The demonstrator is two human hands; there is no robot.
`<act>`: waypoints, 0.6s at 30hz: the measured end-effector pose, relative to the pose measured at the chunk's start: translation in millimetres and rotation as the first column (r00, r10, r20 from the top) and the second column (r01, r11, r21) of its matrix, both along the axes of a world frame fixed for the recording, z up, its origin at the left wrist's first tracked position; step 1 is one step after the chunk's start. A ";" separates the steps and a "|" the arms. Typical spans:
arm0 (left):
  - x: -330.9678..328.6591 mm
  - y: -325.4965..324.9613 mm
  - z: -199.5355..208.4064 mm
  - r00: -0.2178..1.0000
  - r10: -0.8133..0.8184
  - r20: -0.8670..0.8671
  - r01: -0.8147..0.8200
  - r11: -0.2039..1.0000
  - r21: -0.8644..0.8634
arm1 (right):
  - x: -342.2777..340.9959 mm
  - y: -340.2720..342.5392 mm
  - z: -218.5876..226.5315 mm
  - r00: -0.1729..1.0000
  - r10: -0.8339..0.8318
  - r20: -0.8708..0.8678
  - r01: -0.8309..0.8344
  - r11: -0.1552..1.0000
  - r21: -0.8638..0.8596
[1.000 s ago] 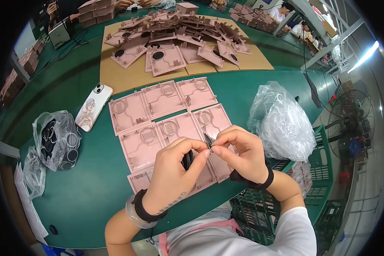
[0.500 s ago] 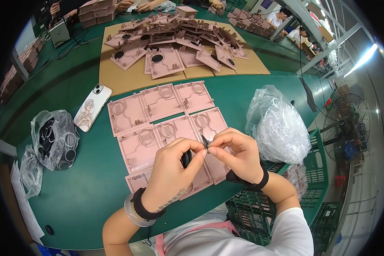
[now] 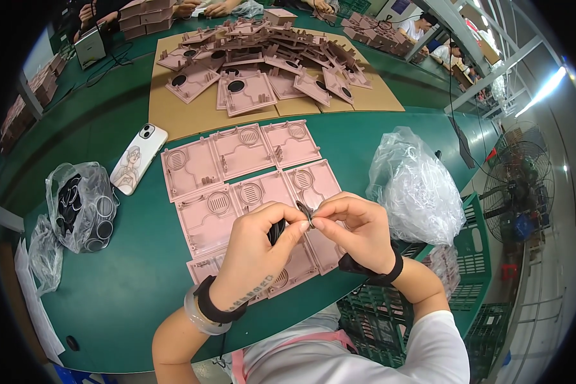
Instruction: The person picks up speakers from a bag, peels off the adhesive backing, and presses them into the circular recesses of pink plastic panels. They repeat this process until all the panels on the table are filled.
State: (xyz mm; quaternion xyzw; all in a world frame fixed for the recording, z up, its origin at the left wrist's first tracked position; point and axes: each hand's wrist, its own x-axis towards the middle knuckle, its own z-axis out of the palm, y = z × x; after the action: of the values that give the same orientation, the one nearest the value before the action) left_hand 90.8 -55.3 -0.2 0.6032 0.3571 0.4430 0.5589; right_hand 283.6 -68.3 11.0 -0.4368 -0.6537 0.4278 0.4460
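Note:
My left hand (image 3: 256,249) and my right hand (image 3: 360,233) meet in front of me, fingertips pinching a thin black round pad (image 3: 304,209) seen nearly edge-on. More black round pads (image 3: 276,232) are tucked in the palm of my left hand, partly hidden by its fingers. Beneath the hands, pink plastic panels (image 3: 201,224) lie in rows on the green table (image 3: 134,294). Each visible panel has a round slotted grille with a ring around it; my hands and wrists cover some of the nearer ones.
Pink panels with black pads are heaped on cardboard (image 3: 163,118) at the back. A clear bag of black pads (image 3: 83,208) and a phone (image 3: 139,159) lie left; a bag of clear film (image 3: 416,192) sits right, above green crates (image 3: 473,256). Other people's hands (image 3: 219,8) show beyond.
The black pad between my fingertips has tilted, showing a little more of its face. Both hands stay in nearly the same place.

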 end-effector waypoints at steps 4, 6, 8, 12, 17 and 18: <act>-0.4 0.2 0.6 1.000 -0.004 -0.002 0.004 1.000 -0.013 | -0.8 -0.4 3.1 1.000 0.004 0.006 -0.004 1.000 -0.017; -0.2 1.0 -0.3 1.000 0.004 -0.002 -0.004 1.000 0.010 | -0.9 0.0 3.8 1.000 0.006 0.010 -0.006 0.999 -0.041; 0.2 0.8 -2.0 1.000 0.010 -0.006 -0.010 1.000 0.026 | -0.7 -0.1 2.4 1.000 0.005 0.001 -0.005 0.999 -0.041; 0.6 1.1 -2.4 1.000 0.027 -0.016 -0.026 0.998 0.061 | -0.9 0.8 3.9 1.000 0.004 0.015 -0.003 0.999 -0.047; 0.3 -1.9 -1.8 0.999 0.016 -0.034 -0.015 0.999 0.037 | 0.3 -2.8 3.9 0.999 -0.006 0.036 0.007 0.999 -0.038; 0.4 -2.8 -1.8 0.999 0.003 -0.042 -0.002 1.000 0.020 | -0.1 -2.9 4.4 0.999 0.002 0.034 -0.001 0.999 -0.037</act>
State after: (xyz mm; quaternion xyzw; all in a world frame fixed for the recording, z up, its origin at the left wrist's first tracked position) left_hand 91.3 -58.1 -2.0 0.6175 0.3650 0.4347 0.5445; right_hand 283.5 -71.1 15.4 -0.4518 -0.6535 0.4326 0.4263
